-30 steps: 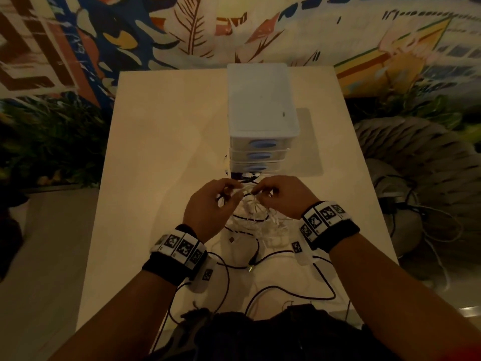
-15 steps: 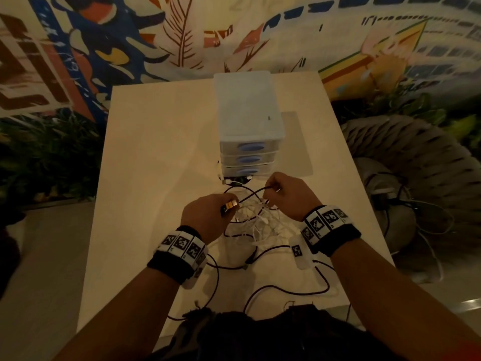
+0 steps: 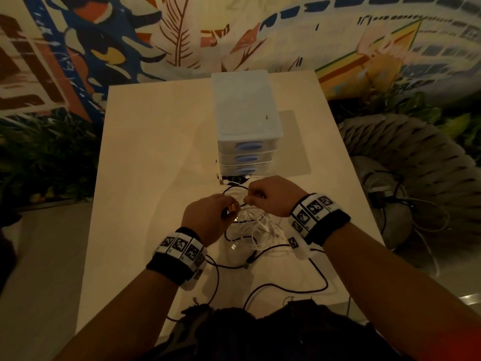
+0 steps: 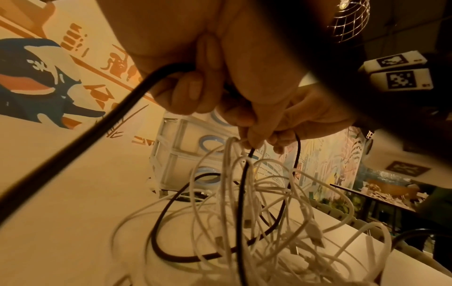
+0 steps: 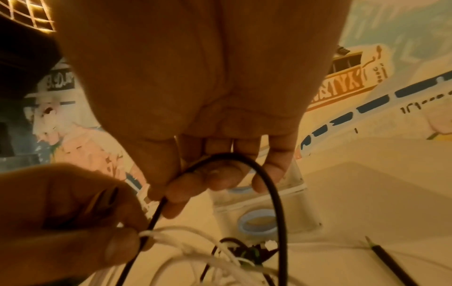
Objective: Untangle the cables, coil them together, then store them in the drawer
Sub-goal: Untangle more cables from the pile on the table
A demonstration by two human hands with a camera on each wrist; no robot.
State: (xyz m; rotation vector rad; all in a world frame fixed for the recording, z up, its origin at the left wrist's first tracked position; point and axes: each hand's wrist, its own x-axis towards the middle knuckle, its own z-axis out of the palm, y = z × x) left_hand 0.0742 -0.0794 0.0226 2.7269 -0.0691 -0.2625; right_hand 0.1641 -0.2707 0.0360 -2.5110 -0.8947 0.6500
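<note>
The cables (image 3: 256, 227), white ones knotted up with black ones, lie heaped on the table (image 3: 156, 157) just in front of the drawer unit (image 3: 246, 142), whose three drawers are closed. The left hand (image 3: 208, 217) pinches white strands and a black cable at the heap's top. Close beside it, nearer the drawers, the right hand (image 3: 273, 195) curls round a black cable loop (image 5: 257, 174).

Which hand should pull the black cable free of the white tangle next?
Probably right: the right hand pinches only the black cable, while the left hand grips white cables too, anchoring them.
</note>
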